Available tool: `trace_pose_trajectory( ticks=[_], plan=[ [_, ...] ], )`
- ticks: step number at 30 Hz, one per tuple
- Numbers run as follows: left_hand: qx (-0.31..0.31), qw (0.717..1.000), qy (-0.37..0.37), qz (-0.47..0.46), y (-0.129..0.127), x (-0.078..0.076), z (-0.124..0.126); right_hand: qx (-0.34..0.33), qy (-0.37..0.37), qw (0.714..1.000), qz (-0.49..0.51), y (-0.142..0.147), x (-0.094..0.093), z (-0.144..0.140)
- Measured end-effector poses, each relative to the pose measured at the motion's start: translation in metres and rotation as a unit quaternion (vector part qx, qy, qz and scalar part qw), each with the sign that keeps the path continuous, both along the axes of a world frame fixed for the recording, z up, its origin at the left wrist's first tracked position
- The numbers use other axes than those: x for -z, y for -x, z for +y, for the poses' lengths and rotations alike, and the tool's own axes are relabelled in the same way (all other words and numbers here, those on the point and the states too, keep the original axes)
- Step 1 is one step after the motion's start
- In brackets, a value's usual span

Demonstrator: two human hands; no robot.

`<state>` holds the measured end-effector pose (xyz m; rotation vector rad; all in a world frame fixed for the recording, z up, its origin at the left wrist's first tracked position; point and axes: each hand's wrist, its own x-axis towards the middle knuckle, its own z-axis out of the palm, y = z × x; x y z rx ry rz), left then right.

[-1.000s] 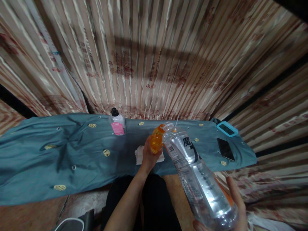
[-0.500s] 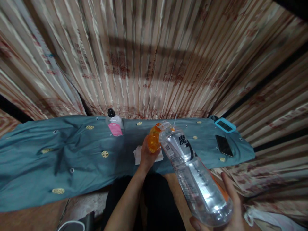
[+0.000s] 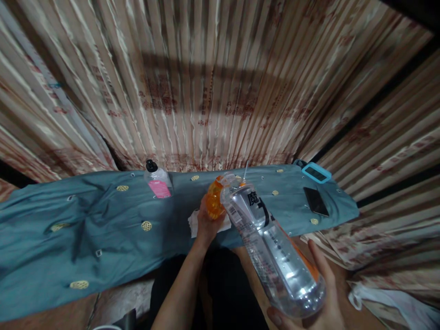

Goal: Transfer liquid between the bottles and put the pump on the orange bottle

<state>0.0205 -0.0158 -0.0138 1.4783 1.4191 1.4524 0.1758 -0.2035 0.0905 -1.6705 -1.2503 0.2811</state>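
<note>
A person's left hand (image 3: 206, 225) is wrapping around a small orange bottle (image 3: 213, 207) over a long worktop (image 3: 113, 233) draped in teal cloth. The right hand (image 3: 329, 302) is clasping the base end of a large clear bottle (image 3: 271, 256) with a silvery, black-lettered label, to the right of the orange bottle and nearer the wearer. This clear bottle is slanting, its neck overlapping the orange bottle's mouth in view; whether they are touching, I cannot tell. A white folded cloth or paper (image 3: 194, 223) is lying beneath the left hand, just below the orange bottle. To the left of the orange bottle, a black-capped bottle with a pink label (image 3: 159, 187) is standing. Well to the right of the orange bottle, a dark, phone-like slab (image 3: 316, 201) is lying, a blue-framed device (image 3: 305, 172) just beyond it. Behind the orange bottle, a pleated beige curtain (image 3: 213, 101) is hanging.
</note>
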Motion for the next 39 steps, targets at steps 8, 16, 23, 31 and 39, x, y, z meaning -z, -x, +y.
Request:
trace_pose_trajectory(
  ticks=[8, 16, 23, 31, 39],
  plan=[
    [0.001, 1.000, 0.014, -0.008, 0.000, 0.000, 0.000, 0.001, -0.008, 1.000, 0.005, 0.000, 0.000, 0.000],
    [0.009, 1.000, 0.024, -0.006, 0.002, 0.000, 0.001, -0.005, -0.016, 1.000, -0.005, -0.004, 0.005, 0.000],
    [0.009, 1.000, 0.024, -0.002, 0.002, 0.000, 0.001, -0.023, -0.025, 0.998, -0.046, -0.012, 0.008, -0.001],
    [0.011, 1.000, 0.014, 0.002, 0.002, 0.000, 0.001, -0.005, -0.012, 0.999, -0.047, -0.005, 0.001, 0.000],
    [0.005, 1.000, 0.016, 0.010, 0.002, 0.000, 0.000, -0.009, -0.018, 0.999, -0.041, -0.005, 0.002, 0.000]
  ],
)
